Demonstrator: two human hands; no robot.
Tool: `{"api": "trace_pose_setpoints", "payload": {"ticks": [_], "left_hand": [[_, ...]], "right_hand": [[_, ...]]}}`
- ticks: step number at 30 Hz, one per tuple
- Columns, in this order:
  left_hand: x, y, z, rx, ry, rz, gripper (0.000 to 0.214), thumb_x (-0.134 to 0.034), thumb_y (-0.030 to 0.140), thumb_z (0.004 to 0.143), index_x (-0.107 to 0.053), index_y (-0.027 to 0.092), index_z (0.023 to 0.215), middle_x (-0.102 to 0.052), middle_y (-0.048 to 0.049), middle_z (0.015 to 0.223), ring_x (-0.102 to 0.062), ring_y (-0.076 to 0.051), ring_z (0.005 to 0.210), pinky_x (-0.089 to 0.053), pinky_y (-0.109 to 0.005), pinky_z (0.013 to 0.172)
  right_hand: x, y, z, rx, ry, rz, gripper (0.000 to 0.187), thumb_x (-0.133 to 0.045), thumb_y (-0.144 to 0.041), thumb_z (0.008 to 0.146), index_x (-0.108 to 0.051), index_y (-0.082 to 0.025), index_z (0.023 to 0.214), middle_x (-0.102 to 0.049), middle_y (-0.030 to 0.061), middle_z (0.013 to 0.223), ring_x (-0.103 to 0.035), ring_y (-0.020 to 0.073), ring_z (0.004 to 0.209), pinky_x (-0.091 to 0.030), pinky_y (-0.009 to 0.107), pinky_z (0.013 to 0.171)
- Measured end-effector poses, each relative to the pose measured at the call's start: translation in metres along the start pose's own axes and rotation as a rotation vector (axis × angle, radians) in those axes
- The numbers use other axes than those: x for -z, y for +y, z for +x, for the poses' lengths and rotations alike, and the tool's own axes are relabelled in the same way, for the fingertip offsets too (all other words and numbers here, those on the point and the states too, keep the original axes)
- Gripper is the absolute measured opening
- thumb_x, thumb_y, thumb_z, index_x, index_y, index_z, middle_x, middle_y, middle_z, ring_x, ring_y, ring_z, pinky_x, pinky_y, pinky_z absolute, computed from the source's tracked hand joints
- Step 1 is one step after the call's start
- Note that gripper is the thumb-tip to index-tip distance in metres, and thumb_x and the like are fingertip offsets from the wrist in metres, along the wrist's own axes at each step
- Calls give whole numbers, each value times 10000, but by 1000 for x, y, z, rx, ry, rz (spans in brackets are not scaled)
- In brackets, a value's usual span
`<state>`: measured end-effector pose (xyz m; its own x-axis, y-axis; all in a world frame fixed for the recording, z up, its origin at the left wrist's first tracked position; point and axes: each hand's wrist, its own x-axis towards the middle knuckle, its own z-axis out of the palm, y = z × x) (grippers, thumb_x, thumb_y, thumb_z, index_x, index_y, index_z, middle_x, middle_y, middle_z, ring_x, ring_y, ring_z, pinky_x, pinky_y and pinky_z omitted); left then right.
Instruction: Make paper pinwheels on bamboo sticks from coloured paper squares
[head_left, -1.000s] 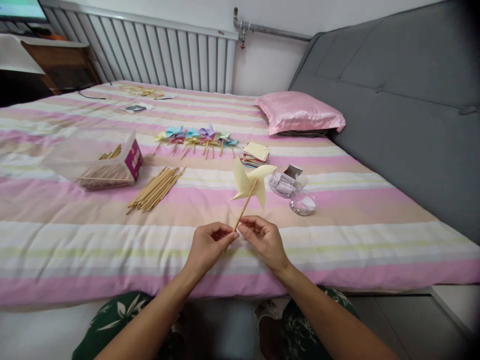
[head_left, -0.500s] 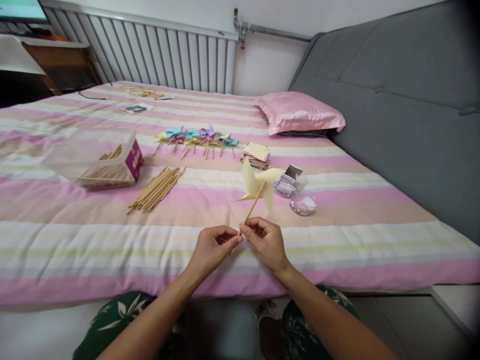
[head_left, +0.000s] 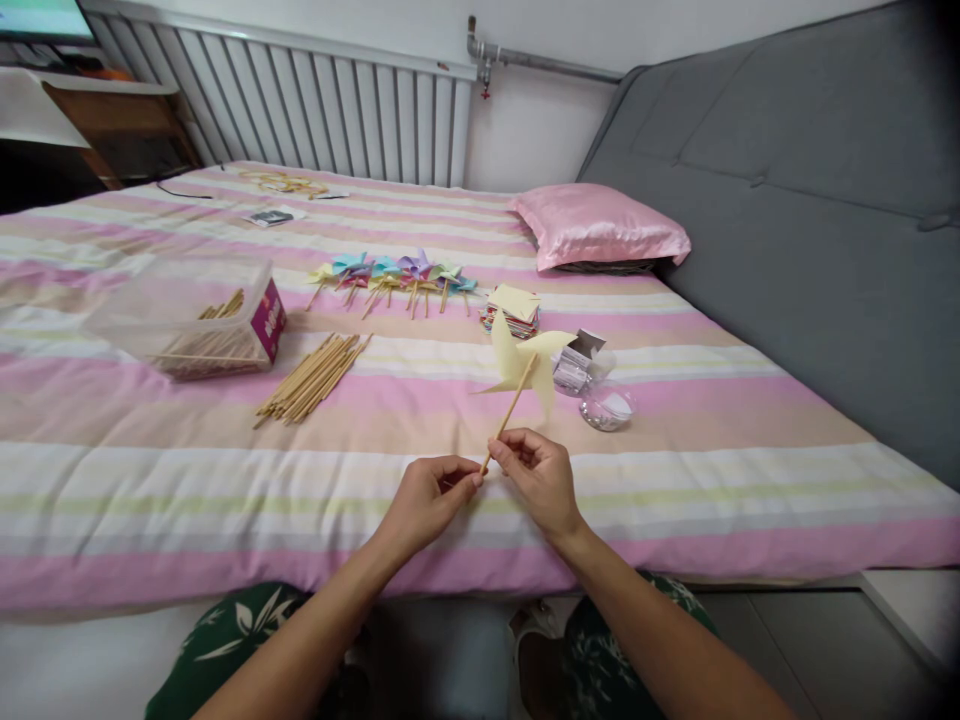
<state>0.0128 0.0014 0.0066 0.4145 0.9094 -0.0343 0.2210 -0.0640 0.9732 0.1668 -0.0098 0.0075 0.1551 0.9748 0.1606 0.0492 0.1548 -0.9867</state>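
Striped bedspread point(head_left: 187, 480). Left hand point(head_left: 430, 502), right hand point(head_left: 541, 486) pinch stick point(head_left: 512, 405) of pale-yellow pinwheel point(head_left: 513, 362), seemingly assembled, one o'clock from them; finished-looking pinwheels point(head_left: 415, 264), eleven; loose sticks point(head_left: 313, 382), ten, and paper stack point(head_left: 514, 302), twelve, look unused.

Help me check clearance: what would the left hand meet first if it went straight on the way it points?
The left hand would meet the pinwheel stick at its fingers first, then probably the right hand; depth is unclear.
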Motion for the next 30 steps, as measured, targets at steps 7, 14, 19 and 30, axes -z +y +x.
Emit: {"api": "trace_pose_setpoints", "payload": {"ticks": [7, 14, 19, 30], "left_hand": [[-1, -3, 0, 15, 2, -6, 198, -592, 252, 762, -706, 128, 866, -713, -65, 798, -614, -163, 698, -444, -231, 609], [-1, -6, 1, -3, -10, -13, 174, -590, 230, 758, -706, 128, 838, -713, -59, 788, -613, -157, 694, -443, -229, 617], [-1, -5, 1, 5, -8, -10, 165, -593, 223, 752, -703, 124, 824, -712, -59, 773, -613, -154, 682, -444, -230, 619], [-2, -7, 1, 1, -8, -16, 156, -595, 212, 749, -705, 128, 820, -711, -55, 768, -613, -151, 681, -446, -228, 620]], "right_hand": [[0, 0, 0, 8, -11, -18, 176, -654, -332, 749, -641, -157, 745, -628, 2, 654, -541, 106, 558, -441, 215, 531], [0, 0, -1, 18, -27, -33, 174, -649, -331, 756, -645, -158, 747, -634, 4, 660, -546, 103, 558, -446, 210, 534], [0, -1, -1, 26, -37, -30, 162, -646, -317, 761, -643, -157, 745, -633, 3, 655, -546, 99, 554, -444, 206, 533], [-1, -2, -1, 36, -40, -38, 151, -647, -305, 763, -642, -155, 741, -636, 0, 649, -556, 95, 546, -444, 199, 529]]}}
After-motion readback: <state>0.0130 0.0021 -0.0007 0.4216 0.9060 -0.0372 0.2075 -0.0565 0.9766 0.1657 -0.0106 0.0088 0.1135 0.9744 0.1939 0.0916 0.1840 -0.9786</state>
